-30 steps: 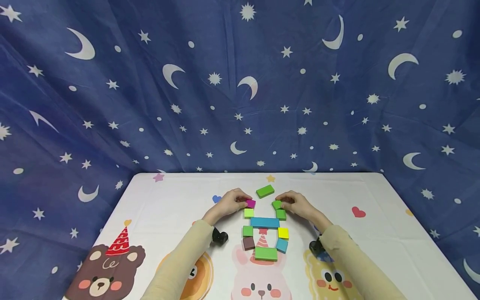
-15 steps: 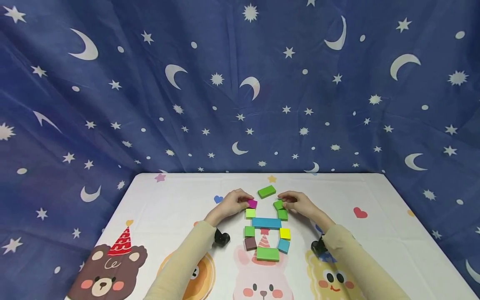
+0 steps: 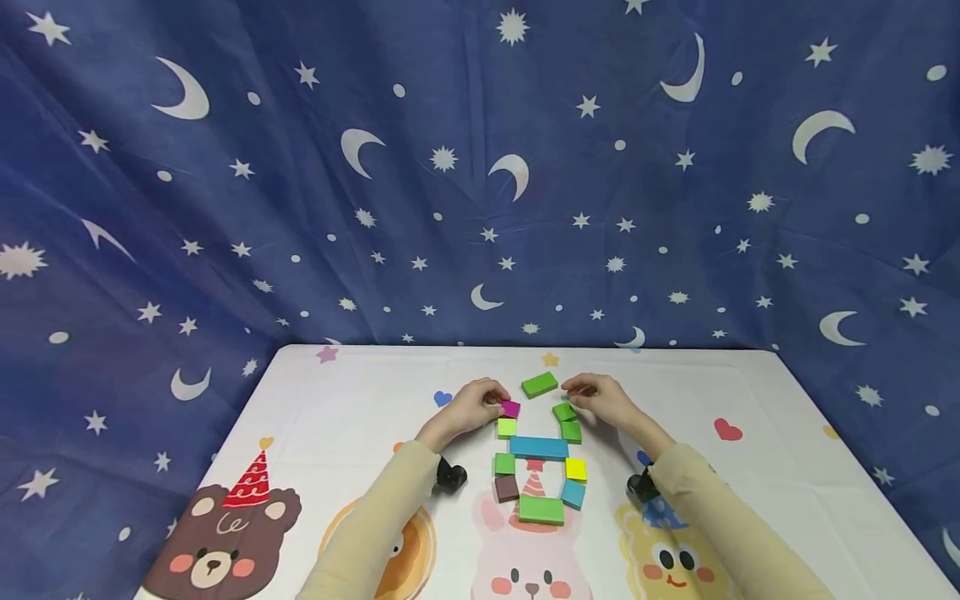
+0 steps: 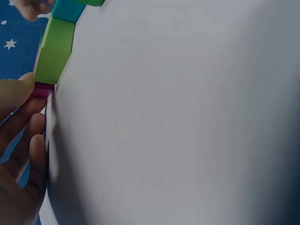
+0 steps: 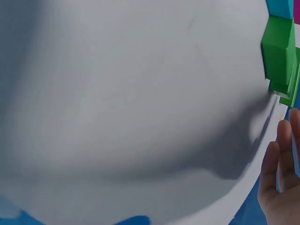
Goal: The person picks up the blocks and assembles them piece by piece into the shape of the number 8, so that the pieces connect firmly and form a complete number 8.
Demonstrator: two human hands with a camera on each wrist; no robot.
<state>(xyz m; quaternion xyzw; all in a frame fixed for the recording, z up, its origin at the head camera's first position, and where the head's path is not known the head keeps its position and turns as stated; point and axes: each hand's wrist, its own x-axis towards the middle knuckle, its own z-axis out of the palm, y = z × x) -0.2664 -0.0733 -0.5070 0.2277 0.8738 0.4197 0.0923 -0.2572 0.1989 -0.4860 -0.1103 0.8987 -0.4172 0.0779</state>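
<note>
My left hand pinches the magenta block at the upper left end of a flat block outline. In the left wrist view the thumb and forefinger meet at this magenta block, right by the lime block. My right hand hovers just right of the tilted green block, its fingers apart from it. Straightened fingers show in the right wrist view, below the green blocks. A long green block lies slanted between both hands, touched by neither.
A long blue block crosses the outline's middle. Below it lie a green, a brown, a yellow and a blue block, with a long green one nearest me. A white printed cloth covers the table.
My right hand has let go of the tilted green block and lifted slightly away from it. My left hand keeps its pinch on the magenta block. The head view has shifted a little.
</note>
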